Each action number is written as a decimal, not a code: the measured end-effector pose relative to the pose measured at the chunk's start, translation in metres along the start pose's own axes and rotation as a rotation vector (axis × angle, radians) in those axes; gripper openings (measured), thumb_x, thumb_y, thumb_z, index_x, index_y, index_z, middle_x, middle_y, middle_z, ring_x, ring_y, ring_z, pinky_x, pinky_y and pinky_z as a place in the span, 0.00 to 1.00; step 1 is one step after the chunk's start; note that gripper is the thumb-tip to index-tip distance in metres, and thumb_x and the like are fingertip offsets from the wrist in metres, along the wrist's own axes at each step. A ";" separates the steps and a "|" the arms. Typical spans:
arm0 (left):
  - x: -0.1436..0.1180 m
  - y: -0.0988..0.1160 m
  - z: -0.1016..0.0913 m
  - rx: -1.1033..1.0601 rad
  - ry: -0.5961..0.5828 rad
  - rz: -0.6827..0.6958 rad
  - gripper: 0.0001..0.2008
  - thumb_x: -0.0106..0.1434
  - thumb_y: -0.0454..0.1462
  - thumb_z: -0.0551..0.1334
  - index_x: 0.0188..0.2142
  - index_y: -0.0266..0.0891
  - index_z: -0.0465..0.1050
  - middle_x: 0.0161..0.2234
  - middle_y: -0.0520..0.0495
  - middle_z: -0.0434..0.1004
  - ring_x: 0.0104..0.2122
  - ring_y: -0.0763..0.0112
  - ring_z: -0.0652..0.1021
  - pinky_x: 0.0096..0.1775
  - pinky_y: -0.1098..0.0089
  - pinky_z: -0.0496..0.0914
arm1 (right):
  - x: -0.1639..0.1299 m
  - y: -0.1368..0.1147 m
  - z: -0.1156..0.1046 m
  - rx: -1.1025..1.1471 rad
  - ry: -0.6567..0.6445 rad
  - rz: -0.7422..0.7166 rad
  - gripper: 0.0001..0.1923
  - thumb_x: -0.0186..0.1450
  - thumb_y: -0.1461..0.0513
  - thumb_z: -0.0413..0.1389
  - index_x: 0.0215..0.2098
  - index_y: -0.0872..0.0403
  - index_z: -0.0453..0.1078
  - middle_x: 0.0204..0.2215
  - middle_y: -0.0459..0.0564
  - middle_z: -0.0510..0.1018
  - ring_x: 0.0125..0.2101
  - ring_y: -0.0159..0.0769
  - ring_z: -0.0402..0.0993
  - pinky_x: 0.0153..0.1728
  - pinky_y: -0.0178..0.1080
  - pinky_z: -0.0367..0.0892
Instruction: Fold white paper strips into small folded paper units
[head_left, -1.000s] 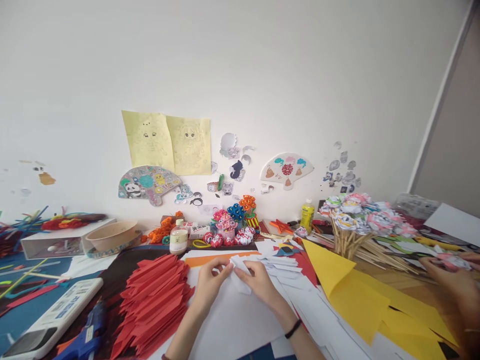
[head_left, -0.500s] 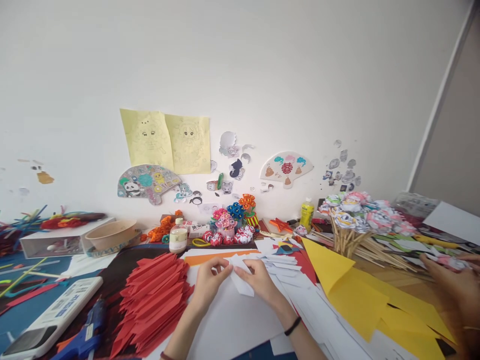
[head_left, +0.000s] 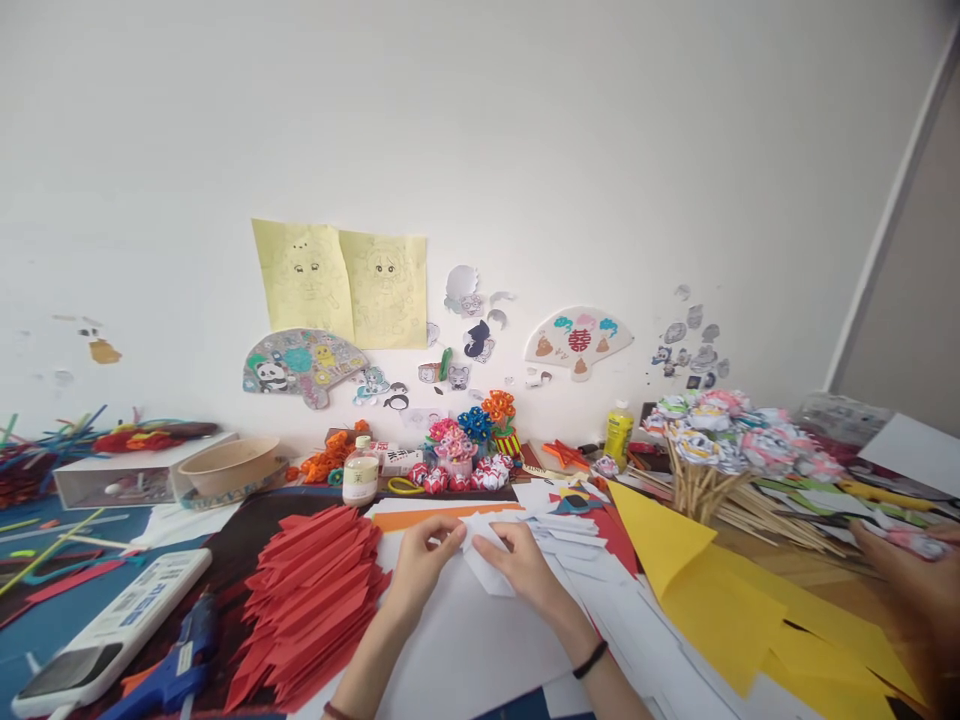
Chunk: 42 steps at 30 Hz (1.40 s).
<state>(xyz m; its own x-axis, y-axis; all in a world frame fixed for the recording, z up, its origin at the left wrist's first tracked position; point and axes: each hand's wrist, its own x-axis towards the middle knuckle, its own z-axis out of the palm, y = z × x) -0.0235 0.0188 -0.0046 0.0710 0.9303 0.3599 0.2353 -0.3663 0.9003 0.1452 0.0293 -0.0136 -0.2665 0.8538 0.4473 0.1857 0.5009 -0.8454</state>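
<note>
Between my two hands is a small folded white paper (head_left: 489, 572), held up over a large white sheet (head_left: 480, 650). My left hand (head_left: 429, 555) pinches its upper left edge between thumb and fingers. On the other side, my right hand (head_left: 517, 555) grips the paper with the thumb lying across its front. Both thumbs almost meet near the top of the piece. Left of my left hand lies a pile of folded red paper strips (head_left: 315, 600). Folded white paper pieces (head_left: 566, 535) are stacked just right of my right hand.
Yellow sheets (head_left: 720, 590) spread to the right. A blue glue gun (head_left: 180, 660) and a white power strip (head_left: 112, 635) lie at left. Behind stand a bottle (head_left: 361, 475) and paper flowers on sticks (head_left: 705, 440). Another person's hand (head_left: 911, 580) holds a paper flower at far right.
The whole view has shifted slightly, so the scene sits a little further right. Both my hands keep their grip on the white paper, with barely any movement.
</note>
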 end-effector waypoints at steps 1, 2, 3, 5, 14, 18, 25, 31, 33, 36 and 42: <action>0.000 0.000 0.000 0.002 0.007 -0.005 0.20 0.56 0.51 0.60 0.32 0.35 0.76 0.30 0.45 0.78 0.31 0.66 0.73 0.31 0.72 0.65 | 0.000 0.000 0.000 0.006 -0.006 0.003 0.23 0.61 0.51 0.54 0.16 0.53 0.51 0.17 0.39 0.50 0.20 0.27 0.47 0.21 0.33 0.44; 0.000 0.000 0.000 0.007 0.017 -0.009 0.21 0.56 0.51 0.61 0.32 0.35 0.76 0.30 0.46 0.78 0.30 0.66 0.73 0.31 0.72 0.65 | 0.000 0.000 0.000 0.012 -0.012 0.006 0.23 0.61 0.51 0.54 0.16 0.53 0.51 0.17 0.39 0.50 0.20 0.27 0.47 0.21 0.33 0.44; 0.000 0.000 0.001 0.013 0.029 -0.010 0.21 0.56 0.52 0.61 0.31 0.35 0.76 0.30 0.46 0.77 0.30 0.67 0.73 0.31 0.72 0.65 | 0.000 0.000 0.000 0.016 -0.015 0.005 0.24 0.61 0.51 0.54 0.16 0.53 0.51 0.17 0.39 0.49 0.21 0.27 0.47 0.21 0.33 0.44; -0.001 0.000 0.002 0.025 0.051 -0.001 0.20 0.56 0.51 0.61 0.31 0.35 0.76 0.29 0.46 0.77 0.29 0.68 0.72 0.30 0.72 0.64 | 0.000 0.000 0.001 0.011 -0.010 -0.003 0.24 0.61 0.51 0.54 0.16 0.53 0.49 0.17 0.39 0.48 0.21 0.27 0.46 0.21 0.33 0.44; -0.002 -0.001 0.007 0.092 0.103 0.078 0.19 0.59 0.50 0.58 0.28 0.36 0.74 0.26 0.48 0.75 0.27 0.69 0.71 0.28 0.74 0.63 | 0.000 0.002 0.003 0.049 -0.007 0.023 0.23 0.60 0.50 0.55 0.16 0.54 0.56 0.17 0.39 0.54 0.21 0.27 0.51 0.22 0.32 0.47; -0.001 -0.001 0.008 0.068 0.066 0.074 0.18 0.60 0.48 0.57 0.29 0.36 0.74 0.27 0.47 0.75 0.28 0.69 0.72 0.27 0.74 0.64 | -0.001 0.000 0.001 0.115 -0.025 0.032 0.19 0.62 0.50 0.54 0.24 0.57 0.67 0.20 0.43 0.64 0.23 0.30 0.58 0.24 0.32 0.54; -0.005 0.005 0.006 0.145 0.116 0.133 0.16 0.60 0.47 0.57 0.28 0.37 0.72 0.25 0.50 0.74 0.25 0.70 0.71 0.28 0.73 0.65 | -0.001 -0.006 0.001 0.090 0.003 0.014 0.19 0.60 0.51 0.56 0.20 0.57 0.67 0.18 0.42 0.62 0.21 0.29 0.55 0.23 0.32 0.52; -0.003 0.003 0.008 0.142 0.059 0.117 0.15 0.60 0.47 0.57 0.29 0.37 0.72 0.27 0.49 0.75 0.26 0.70 0.72 0.25 0.74 0.63 | -0.001 -0.004 0.000 0.064 0.028 0.034 0.18 0.59 0.53 0.56 0.19 0.56 0.64 0.18 0.42 0.59 0.21 0.29 0.54 0.22 0.32 0.51; -0.003 0.003 0.009 0.152 0.049 0.130 0.15 0.61 0.47 0.57 0.29 0.38 0.71 0.26 0.50 0.74 0.25 0.70 0.72 0.26 0.74 0.63 | 0.000 -0.004 -0.001 0.052 0.035 0.022 0.18 0.59 0.53 0.56 0.18 0.56 0.62 0.17 0.41 0.58 0.21 0.29 0.53 0.22 0.32 0.49; -0.004 0.004 0.010 0.196 0.062 0.164 0.13 0.62 0.45 0.56 0.28 0.38 0.69 0.24 0.51 0.72 0.24 0.71 0.70 0.26 0.74 0.63 | 0.000 -0.003 -0.001 -0.008 0.057 0.003 0.21 0.59 0.55 0.56 0.15 0.54 0.55 0.17 0.39 0.52 0.21 0.28 0.49 0.22 0.32 0.46; -0.007 0.002 0.013 0.315 0.071 0.195 0.12 0.64 0.42 0.53 0.27 0.39 0.65 0.23 0.52 0.70 0.23 0.71 0.68 0.26 0.74 0.59 | 0.000 0.002 0.000 -0.032 0.080 0.004 0.20 0.59 0.56 0.56 0.16 0.54 0.53 0.18 0.39 0.50 0.21 0.27 0.48 0.22 0.32 0.45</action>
<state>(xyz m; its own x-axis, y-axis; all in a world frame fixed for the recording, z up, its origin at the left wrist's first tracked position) -0.0109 0.0119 -0.0085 0.0793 0.8362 0.5427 0.5112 -0.5015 0.6980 0.1459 0.0304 -0.0148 -0.1892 0.8638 0.4669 0.2175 0.5006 -0.8379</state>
